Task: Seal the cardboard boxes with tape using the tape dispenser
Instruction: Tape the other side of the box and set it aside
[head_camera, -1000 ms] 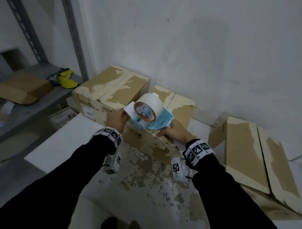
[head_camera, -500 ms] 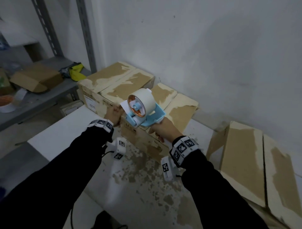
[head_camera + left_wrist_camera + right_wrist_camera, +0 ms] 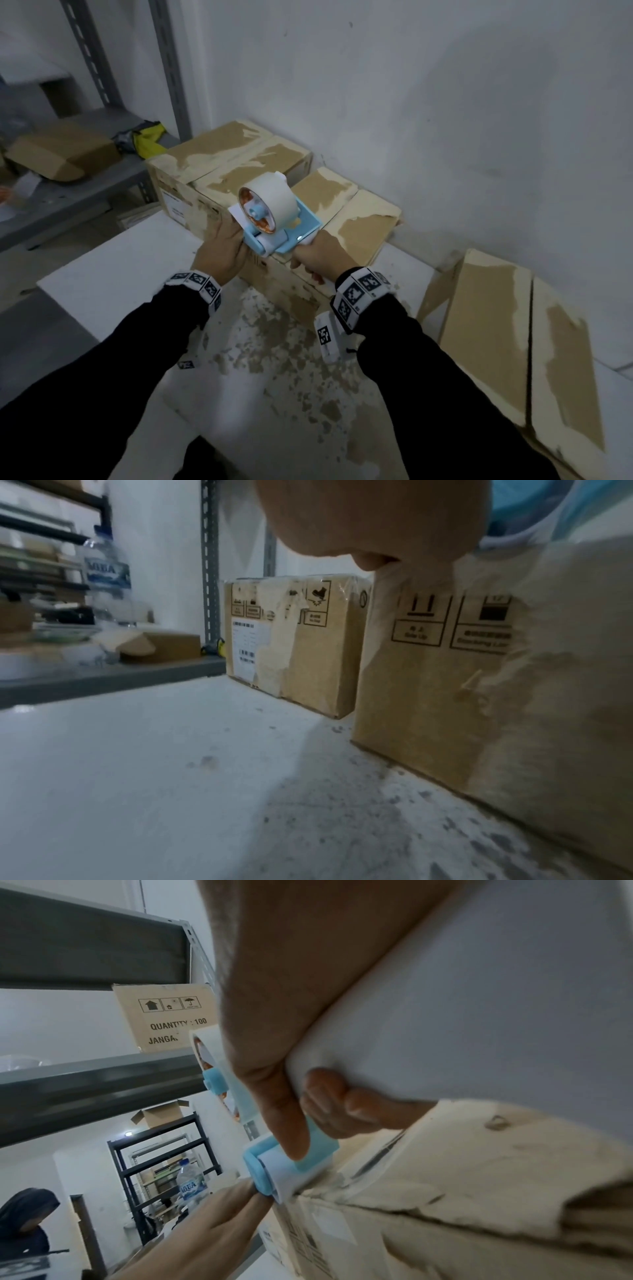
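- Two hands work at the near top edge of the middle cardboard box (image 3: pixel 346 219) in the head view. The right hand (image 3: pixel 317 255) has its fingers wrapped round the white handle of the blue tape dispenser (image 3: pixel 274 219), whose front roller sits on that edge. The left hand (image 3: pixel 222 246) lies just left of the roller against the box's front face; how its fingers lie there cannot be told from here. A second cardboard box (image 3: pixel 222 164) stands behind to the left, a third (image 3: pixel 507 329) well apart on the right, all on the white counter (image 3: pixel 102 274). A grey shelf (image 3: pixel 68 202) sits at far left.
- Left wrist view: the left hand (image 3: pixel 363 520) fills the top, and one fingertip (image 3: pixel 373 561) presses the pale tape at the top of the printed box front (image 3: pixel 445 669). The labelled box (image 3: pixel 298 642) stands beyond it, and a water bottle (image 3: pixel 106 577) on the shelf.
- Right wrist view: the right hand's fingers (image 3: pixel 342 1104) and thumb curl round the dispenser handle; the blue roller (image 3: pixel 267 1172) meets the box corner (image 3: pixel 445 1191), with the left hand (image 3: pixel 212 1229) touching beside it.
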